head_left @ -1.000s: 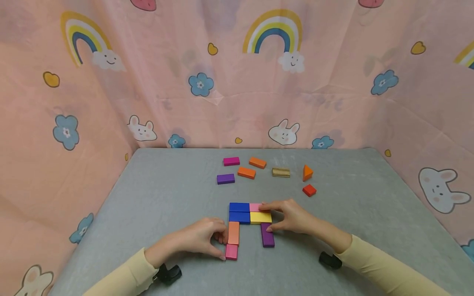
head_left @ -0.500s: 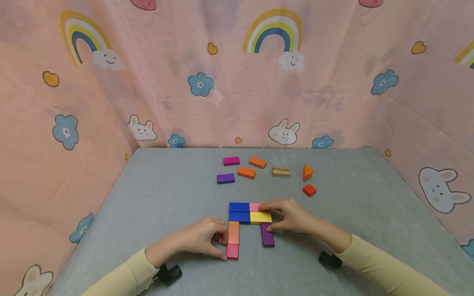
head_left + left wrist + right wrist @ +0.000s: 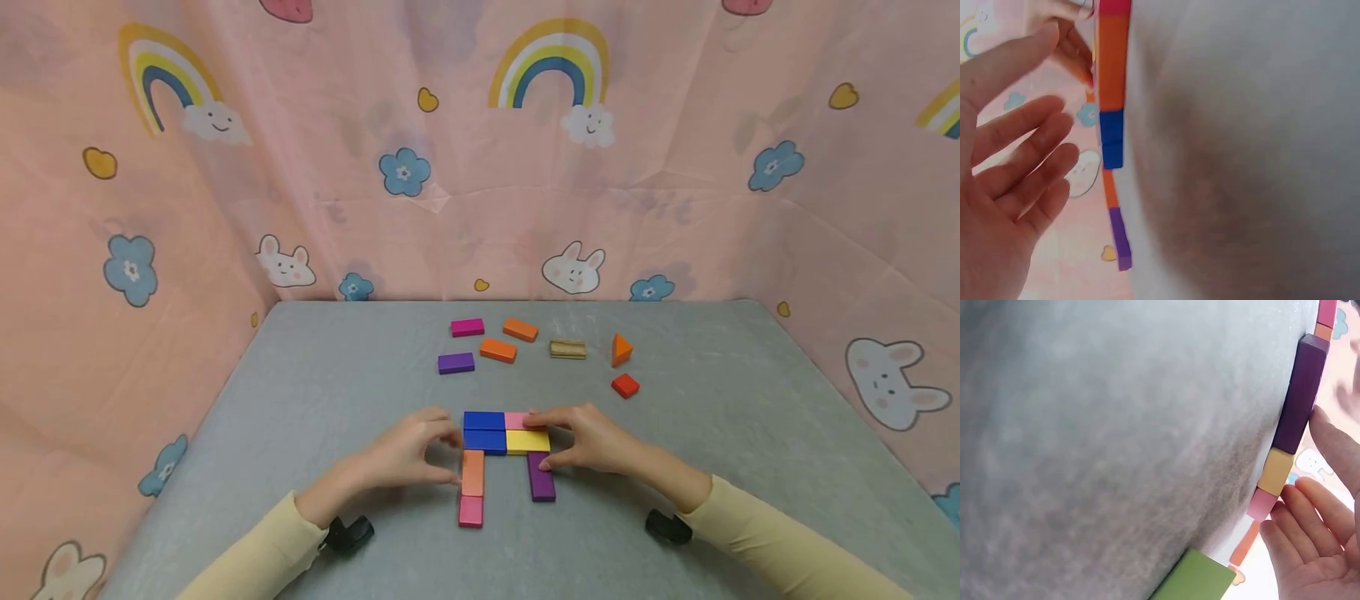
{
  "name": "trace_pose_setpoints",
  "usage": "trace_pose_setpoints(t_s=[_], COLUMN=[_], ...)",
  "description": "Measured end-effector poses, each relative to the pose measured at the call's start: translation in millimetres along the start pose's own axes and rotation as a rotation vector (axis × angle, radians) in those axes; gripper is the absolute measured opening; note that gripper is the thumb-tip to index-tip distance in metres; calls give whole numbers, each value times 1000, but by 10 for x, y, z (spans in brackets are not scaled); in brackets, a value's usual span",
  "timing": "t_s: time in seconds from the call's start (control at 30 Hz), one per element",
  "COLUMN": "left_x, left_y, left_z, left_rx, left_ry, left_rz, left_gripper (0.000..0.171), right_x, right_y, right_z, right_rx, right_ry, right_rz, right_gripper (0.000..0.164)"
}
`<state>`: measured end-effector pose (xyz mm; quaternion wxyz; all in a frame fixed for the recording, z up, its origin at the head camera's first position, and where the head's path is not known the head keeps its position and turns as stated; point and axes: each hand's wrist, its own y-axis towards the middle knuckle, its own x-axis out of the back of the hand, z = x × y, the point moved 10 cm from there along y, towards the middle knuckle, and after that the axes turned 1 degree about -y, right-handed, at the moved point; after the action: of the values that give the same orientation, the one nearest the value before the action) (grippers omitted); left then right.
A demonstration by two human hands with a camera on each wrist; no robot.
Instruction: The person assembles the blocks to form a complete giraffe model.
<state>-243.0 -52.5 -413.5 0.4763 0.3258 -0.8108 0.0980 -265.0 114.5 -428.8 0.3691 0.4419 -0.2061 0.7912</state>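
Flat blocks lie joined on the grey table: two blue blocks (image 3: 484,442), a pink block (image 3: 516,420) and a yellow block (image 3: 528,442) form the far part. An orange block (image 3: 472,473) and a small pink-red block (image 3: 471,512) run nearer on the left, a purple block (image 3: 541,477) on the right. My left hand (image 3: 411,450) is beside the orange and blue blocks, its fingers loosely bent around nothing. My right hand (image 3: 588,440) rests its index fingertip on the pink block and its thumb on the purple block, fingers extended in the right wrist view.
Farther back lie loose blocks: magenta (image 3: 467,327), violet (image 3: 456,363), two orange blocks (image 3: 498,351), a tan block (image 3: 567,349), an orange triangle (image 3: 621,350) and a red block (image 3: 625,385). A green block (image 3: 1194,578) shows in the right wrist view. A pink curtain (image 3: 480,200) hangs behind.
The small pink-red block shifted slightly right, into line with the orange block. My left hand then left it and moved away from me, up along the left side. The right hand stays.
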Motion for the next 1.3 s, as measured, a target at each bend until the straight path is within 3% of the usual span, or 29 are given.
trace_pose_setpoints(t_s=[0.1,0.37,0.7,1.07,1.3], left_x=[45,-92,-140,-160,-142], left_y=[121,325,363,375,364], left_z=[62,124,150,195,191], left_rx=[43,42,3,33,34], left_ry=[49,80,63,39,31], left_rz=[-23,68,82,105,96], left_gripper=[48,55,52,51,49], right_x=[-2,-5,-6,15,258], right_y=[2,12,3,16,-52], right_z=[-8,12,-6,5,40], right_rx=[-2,38,45,34,100], right_ry=[2,-3,-10,-17,40], right_rz=[3,1,-6,-3,-157], right_gripper=[58,57,57,57,54])
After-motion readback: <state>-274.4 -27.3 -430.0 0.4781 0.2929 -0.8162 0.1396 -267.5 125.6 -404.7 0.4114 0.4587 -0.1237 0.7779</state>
